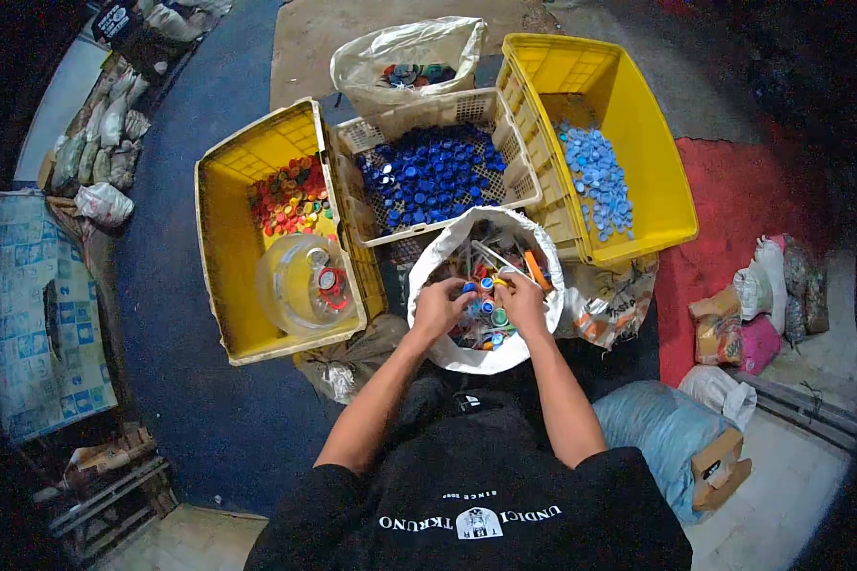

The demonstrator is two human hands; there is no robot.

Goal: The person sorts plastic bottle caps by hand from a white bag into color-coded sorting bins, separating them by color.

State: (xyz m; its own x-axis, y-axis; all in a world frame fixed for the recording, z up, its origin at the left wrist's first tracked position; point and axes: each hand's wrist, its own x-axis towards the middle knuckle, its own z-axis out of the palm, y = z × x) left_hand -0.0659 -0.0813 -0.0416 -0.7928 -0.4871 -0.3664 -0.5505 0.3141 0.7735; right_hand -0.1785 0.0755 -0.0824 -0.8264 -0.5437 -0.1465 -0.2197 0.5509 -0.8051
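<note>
Both my hands are inside the mouth of a white sack (421, 350) of mixed plastic caps and scraps. My left hand (440, 308) is closed at the sack's left side, with a blue bottle cap (468, 287) at its fingertips. Opposite it, my right hand (524, 305) has its fingers pinched together on a small yellow cap (501, 281), partly hidden by the fingers. Between the hands lie more blue caps and a green cap (499, 316). An orange strip (537, 270) and a white stick (490, 255) show near the sack's far rim.
Behind the sack, a white crate (437, 230) holds dark blue caps. A yellow bin (221, 285) at left contains red and yellow caps and a clear round container (305, 285). Light blue caps lie in the right yellow bin (652, 162). Farther back stands another sack (357, 71).
</note>
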